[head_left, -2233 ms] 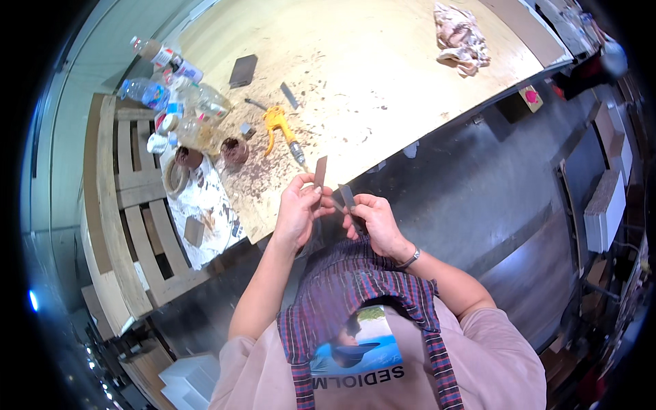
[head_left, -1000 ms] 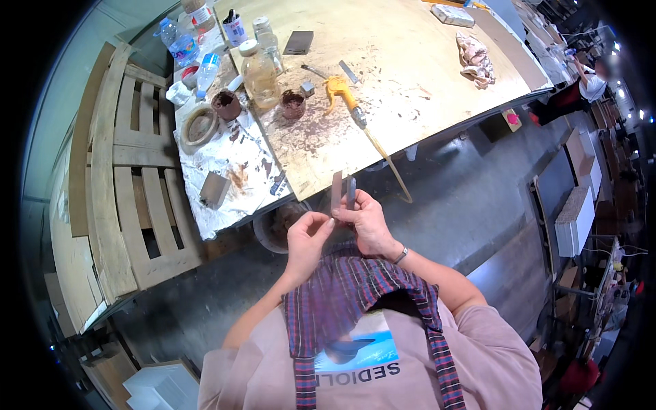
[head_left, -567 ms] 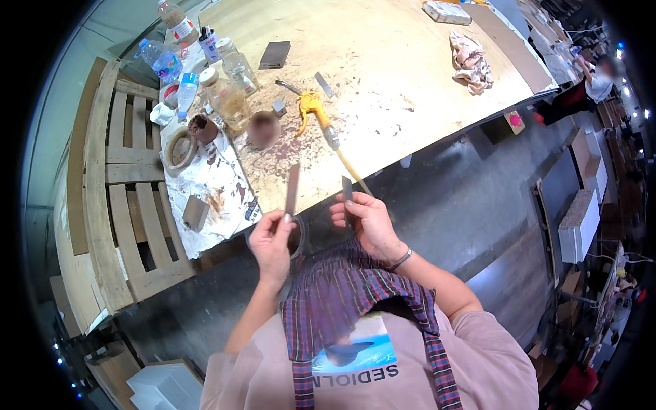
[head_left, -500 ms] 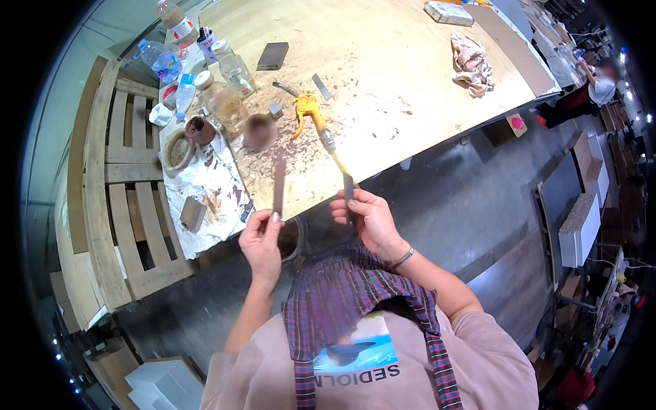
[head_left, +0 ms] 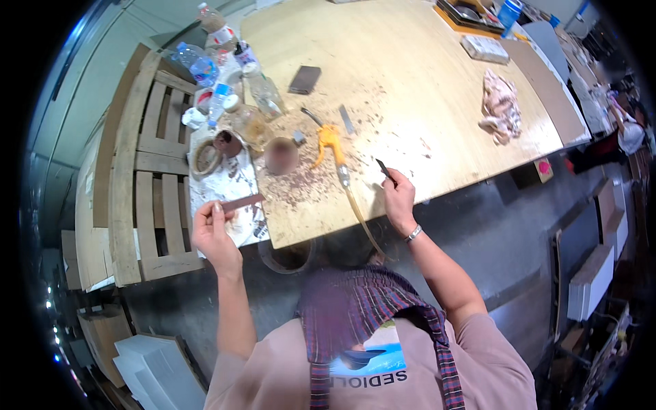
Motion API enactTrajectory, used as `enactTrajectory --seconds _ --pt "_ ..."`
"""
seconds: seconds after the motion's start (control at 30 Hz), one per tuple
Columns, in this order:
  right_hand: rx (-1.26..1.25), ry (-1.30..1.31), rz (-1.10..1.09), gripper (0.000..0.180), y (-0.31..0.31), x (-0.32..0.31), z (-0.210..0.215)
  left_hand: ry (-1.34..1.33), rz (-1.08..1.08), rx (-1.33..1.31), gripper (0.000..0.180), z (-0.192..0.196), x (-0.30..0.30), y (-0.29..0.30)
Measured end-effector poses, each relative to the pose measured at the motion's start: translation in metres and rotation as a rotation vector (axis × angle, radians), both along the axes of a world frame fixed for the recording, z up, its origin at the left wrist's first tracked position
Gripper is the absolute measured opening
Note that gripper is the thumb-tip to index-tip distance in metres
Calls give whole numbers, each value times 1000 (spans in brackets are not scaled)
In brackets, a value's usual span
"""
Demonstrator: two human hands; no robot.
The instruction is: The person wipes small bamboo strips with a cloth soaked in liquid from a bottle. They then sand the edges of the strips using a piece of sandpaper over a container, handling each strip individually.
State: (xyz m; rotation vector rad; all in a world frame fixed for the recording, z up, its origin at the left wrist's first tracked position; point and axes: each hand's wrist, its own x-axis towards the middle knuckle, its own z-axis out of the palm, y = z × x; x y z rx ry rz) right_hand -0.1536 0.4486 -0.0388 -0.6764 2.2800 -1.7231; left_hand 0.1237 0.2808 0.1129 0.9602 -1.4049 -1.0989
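My left hand (head_left: 213, 229) pinches one end of a flat reddish-brown strip (head_left: 242, 203), held sideways over the stained white sheet (head_left: 246, 231) at the table's left. In my right hand (head_left: 399, 198), above the table's front edge, is a thin dark blade-like tool (head_left: 384, 168) with its tip pointing away from me. Between the hands lies a yellow air blow gun (head_left: 329, 142), its hose (head_left: 362, 222) hanging over the edge. Brown shavings surround it. Beyond are a metal strip (head_left: 346, 119), a small grey block (head_left: 298, 137) and a dark brown block (head_left: 305, 80).
A blurred round container (head_left: 281, 156), a glass jar (head_left: 247, 126) and several plastic bottles (head_left: 198, 66) crowd the left side, near a tape roll (head_left: 204, 160). A wooden pallet (head_left: 154, 164) stands beyond. A crumpled cloth (head_left: 501, 108) lies on the right. Another person (head_left: 629, 133) is far right.
My hands have moved apart: the left went left and turned its strip sideways, the right went right and farther over the table with the dark tool. The view has shifted.
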Motion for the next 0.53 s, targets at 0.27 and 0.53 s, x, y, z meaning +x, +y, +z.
enactTrajectory --seconds 0.27,0.53 --pt "359 549 -67 12 -41 1 -20 -5 39 -129 13 33 -19 -174" --pt "630 563 -14 23 -39 9 -9 -526 87 -378 13 28 -140 -375"
